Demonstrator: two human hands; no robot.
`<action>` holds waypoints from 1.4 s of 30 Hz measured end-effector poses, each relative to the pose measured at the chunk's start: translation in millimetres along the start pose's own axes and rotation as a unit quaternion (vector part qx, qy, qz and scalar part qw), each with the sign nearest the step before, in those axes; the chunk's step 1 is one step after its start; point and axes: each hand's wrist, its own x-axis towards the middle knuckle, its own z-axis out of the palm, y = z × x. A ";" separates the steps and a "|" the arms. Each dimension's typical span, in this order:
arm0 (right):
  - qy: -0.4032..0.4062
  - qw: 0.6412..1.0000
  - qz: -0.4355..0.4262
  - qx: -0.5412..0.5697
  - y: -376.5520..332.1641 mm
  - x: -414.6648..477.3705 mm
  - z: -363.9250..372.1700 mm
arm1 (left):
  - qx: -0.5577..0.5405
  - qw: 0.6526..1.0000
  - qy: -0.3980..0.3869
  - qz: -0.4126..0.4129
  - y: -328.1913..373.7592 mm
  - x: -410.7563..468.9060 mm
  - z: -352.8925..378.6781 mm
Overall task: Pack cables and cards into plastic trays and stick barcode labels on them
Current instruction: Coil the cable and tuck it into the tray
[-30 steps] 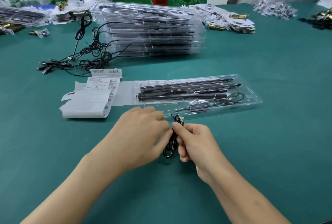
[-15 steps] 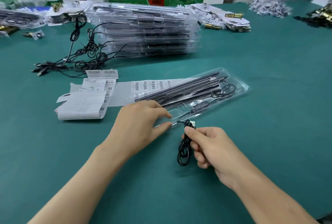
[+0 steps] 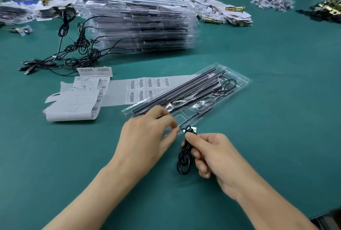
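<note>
A clear plastic tray (image 3: 238, 79) lies slanted on the green table, holding long black strips and a looped cable. My left hand (image 3: 145, 135) pinches the tray's near corner between thumb and fingers. My right hand (image 3: 212, 154) grips a small coiled black cable (image 3: 183, 161) with a silver plug at its top, just in front of that corner. A sheet of barcode labels (image 3: 147, 86) lies flat behind the tray, partly under it. Folded label backing paper (image 3: 72, 106) sits to the left.
A tall stack of packed clear trays (image 3: 136, 24) stands at the back centre. A tangle of loose black cables (image 3: 70, 52) lies left of it. White cards and brass parts (image 3: 223, 14) pile up at the back right. Bare green table (image 3: 286, 109) spreads to the right.
The tray has swung from lying straight across to a slant, uncovering the barcode sheet. My left hand left the cable and took the tray's near corner. My right hand kept the coiled cable.
</note>
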 end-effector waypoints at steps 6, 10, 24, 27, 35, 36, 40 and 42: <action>0.003 0.999 -0.039 0.007 -3.4 6.6 0.0 | 0.002 1.000 0.011 -0.007 -0.7 0.8 -0.4; -0.003 0.999 -0.025 0.035 -1.8 9.8 0.4 | 0.007 1.000 0.003 -0.009 -1.8 0.2 0.9; -0.020 0.985 0.031 0.168 -6.4 15.0 -6.0 | 0.042 0.999 -0.003 -0.030 5.2 -3.7 7.3; -0.019 0.986 0.033 0.164 -6.2 16.1 -7.1 | 0.058 0.997 -0.015 -0.040 2.6 -2.4 7.2; -0.038 0.973 0.059 0.218 -9.9 16.5 -6.4 | 0.039 0.998 -0.045 -0.006 -1.5 1.2 4.6; -0.036 0.976 0.055 0.206 -10.0 16.3 -6.2 | 0.035 0.998 -0.043 -0.004 -2.0 1.3 4.0; -0.006 0.990 0.040 0.133 -8.9 15.4 -9.8 | 0.025 0.999 -0.047 -0.002 -2.8 2.0 1.0; 0.002 0.993 0.042 0.110 -8.0 14.7 -11.3 | 0.022 0.999 -0.048 -0.006 -2.3 2.3 0.0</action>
